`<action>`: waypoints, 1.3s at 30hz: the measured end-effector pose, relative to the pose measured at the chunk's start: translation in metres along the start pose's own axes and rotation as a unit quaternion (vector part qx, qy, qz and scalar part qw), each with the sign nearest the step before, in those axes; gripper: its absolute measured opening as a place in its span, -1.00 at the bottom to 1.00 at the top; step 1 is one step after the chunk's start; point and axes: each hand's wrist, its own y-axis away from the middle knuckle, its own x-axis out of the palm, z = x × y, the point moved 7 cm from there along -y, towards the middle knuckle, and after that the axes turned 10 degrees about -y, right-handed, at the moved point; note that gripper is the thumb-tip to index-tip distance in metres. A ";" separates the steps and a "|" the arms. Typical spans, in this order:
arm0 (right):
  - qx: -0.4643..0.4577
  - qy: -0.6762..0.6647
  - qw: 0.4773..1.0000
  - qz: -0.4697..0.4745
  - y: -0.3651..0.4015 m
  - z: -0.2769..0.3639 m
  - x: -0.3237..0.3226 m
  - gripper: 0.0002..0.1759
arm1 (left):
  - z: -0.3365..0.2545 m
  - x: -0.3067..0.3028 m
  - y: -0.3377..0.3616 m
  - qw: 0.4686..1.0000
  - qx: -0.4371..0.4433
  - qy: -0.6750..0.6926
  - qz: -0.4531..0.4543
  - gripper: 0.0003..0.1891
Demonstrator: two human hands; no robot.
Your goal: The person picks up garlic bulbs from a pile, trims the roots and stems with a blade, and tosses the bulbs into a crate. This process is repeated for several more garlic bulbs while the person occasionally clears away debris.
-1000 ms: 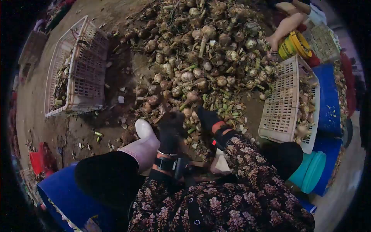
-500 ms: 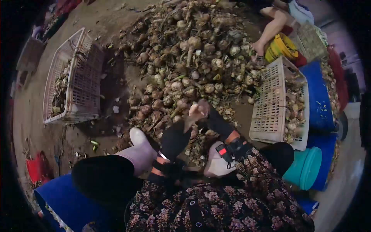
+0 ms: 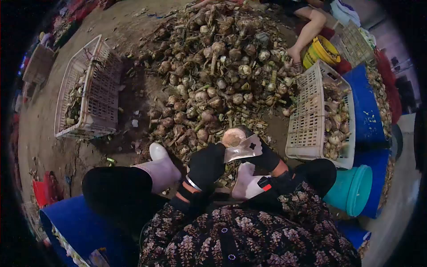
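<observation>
In front of my boots, my two black-gloved hands are close together. My left hand (image 3: 207, 165) is closed round the hidden handle end of a knife; its broad, shiny blade (image 3: 240, 152) points to the right and has a clover-shaped cut-out near the tip. My right hand (image 3: 263, 156) grips a pale brown garlic bulb (image 3: 233, 137), its fingers curled round the far side. The blade lies in front of the bulb's near side; whether it touches cannot be made out. Just beyond is a large heap of garlic bulbs (image 3: 211, 95) with stems and dry leaves.
Plastic crates stand on both sides: a left crate (image 3: 100, 95) holding trimmings, and a right crate (image 3: 307, 118) holding bulbs. Near my right knee is a teal bucket (image 3: 358, 191), beside blue containers (image 3: 367, 107). A yellow bucket (image 3: 322, 51) stands by another person's bare leg (image 3: 311, 31).
The blade has turned broadside and now shows clearly beside the bulb. Both hands have moved slightly nearer and to the right. The view has shifted a little.
</observation>
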 end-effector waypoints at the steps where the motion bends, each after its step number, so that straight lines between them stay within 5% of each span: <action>1: -0.046 0.058 0.997 -0.003 0.001 0.024 0.001 -0.67 | 0.000 0.000 0.000 1.000 -0.004 0.007 -0.001 -0.84; 3: -0.136 0.170 0.976 -0.011 0.006 0.068 0.005 -0.65 | -0.001 0.002 0.001 1.000 -0.009 0.015 0.003 -0.84; 6: -0.079 0.015 0.997 0.009 -0.002 0.055 0.005 -0.28 | 0.001 0.004 0.001 1.000 -0.004 0.017 -0.005 -0.83; 8: -0.005 0.015 0.997 0.078 0.000 0.044 0.009 -0.23 | 0.002 0.001 -0.001 0.999 0.012 0.019 -0.035 -0.83; 13: -0.076 0.048 0.995 0.049 -0.005 0.055 0.005 -0.21 | 0.002 0.001 -0.001 0.996 0.057 0.021 -0.058 -0.79; 15: 0.044 -0.018 0.999 0.021 0.003 0.079 0.010 -0.22 | 0.006 0.002 -0.002 0.992 0.081 0.013 -0.095 -0.78; 16: 0.006 -0.069 0.983 0.172 0.006 0.095 0.024 -0.25 | 0.020 0.006 -0.001 0.992 0.072 0.012 -0.103 -0.79; 18: -0.040 -0.093 0.961 0.256 0.015 0.107 0.021 -0.26 | 0.067 0.038 0.001 0.997 0.002 0.015 -0.077 -0.78; 21: -0.088 -0.016 0.996 -0.004 0.021 0.094 -0.012 -0.20 | 0.106 0.074 0.006 0.995 -0.087 0.053 -0.011 -0.77; 22: -0.004 -0.067 0.996 -0.058 0.020 0.070 -0.024 -0.08 | 0.100 0.066 0.004 0.991 -0.106 0.079 -0.001 -0.76; 27: -0.006 -0.207 0.976 -0.074 0.007 0.056 -0.027 -0.08 | 0.043 0.024 -0.012 0.923 -0.164 0.346 0.040 -0.74; 29: 0.026 -0.286 0.956 -0.060 0.011 0.042 -0.026 -0.13 | 0.033 0.014 -0.019 0.947 -0.053 0.317 -0.002 -0.76; 31: 0.070 -0.373 0.924 -0.040 0.016 0.049 -0.021 -0.21 | 0.027 0.032 -0.006 0.800 -0.288 0.476 0.225 -0.79; 34: 0.024 -0.223 0.974 -0.039 0.022 0.048 -0.025 -0.51 | 0.016 0.017 -0.006 0.879 -0.235 0.324 0.260 -0.81; 36: 0.035 -0.210 0.976 -0.055 0.023 0.075 -0.018 -0.71 | 0.008 0.022 -0.008 0.949 0.024 0.285 0.134 -0.78; 38: -0.024 -0.106 0.994 -0.008 0.023 0.084 -0.012 -0.77 | -0.002 0.016 0.001 0.945 0.137 0.285 0.088 -0.73; 39: -0.054 -0.052 0.997 0.013 0.024 0.089 -0.009 -0.80 | -0.008 0.008 0.000 0.935 0.123 0.315 0.108 -0.71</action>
